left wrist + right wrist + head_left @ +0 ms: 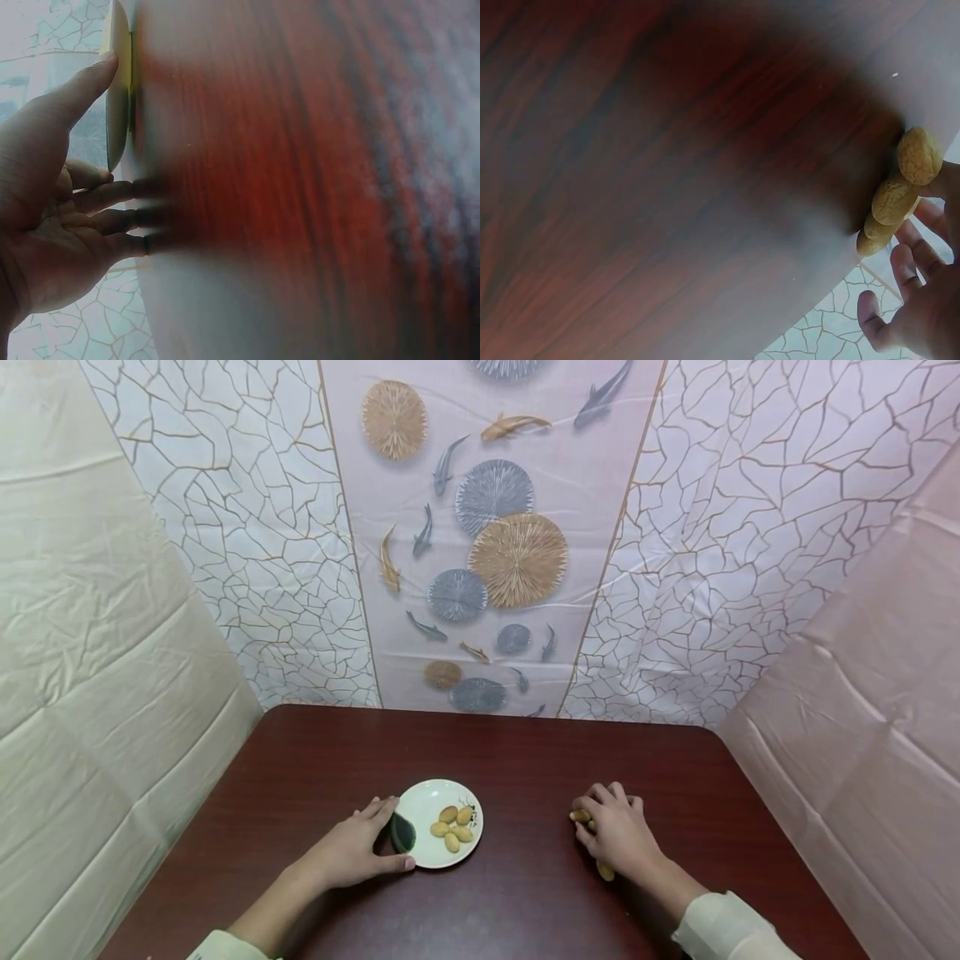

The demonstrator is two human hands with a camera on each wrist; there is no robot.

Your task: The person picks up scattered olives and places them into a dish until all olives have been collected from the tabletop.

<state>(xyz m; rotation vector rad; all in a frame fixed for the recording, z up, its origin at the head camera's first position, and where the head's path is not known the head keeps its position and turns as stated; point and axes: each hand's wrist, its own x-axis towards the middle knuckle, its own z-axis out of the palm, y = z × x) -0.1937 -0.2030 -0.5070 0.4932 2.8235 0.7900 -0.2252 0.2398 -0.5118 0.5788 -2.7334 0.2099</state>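
A round white plate [420,856] lies on the dark red-brown table, with a dark green patch at its left edge. On it sits a small cluster of yellow-brown oval nuts [452,828]. My left hand [348,852] touches the plate's left side, thumb at the near rim and fingers at the far-left rim; the left wrist view shows the plate edge-on between thumb and index finger. Over on the right, my right hand [618,831] bends over several similar nuts [895,199] with wrinkled shells. Thumb and index finger pinch one nut [580,816]; another shows below the palm.
The table [517,760] has rounded far corners. Behind it hangs a cloth [480,610] printed with fish and round leaves, and beige cloth walls [112,693] stand at both sides.
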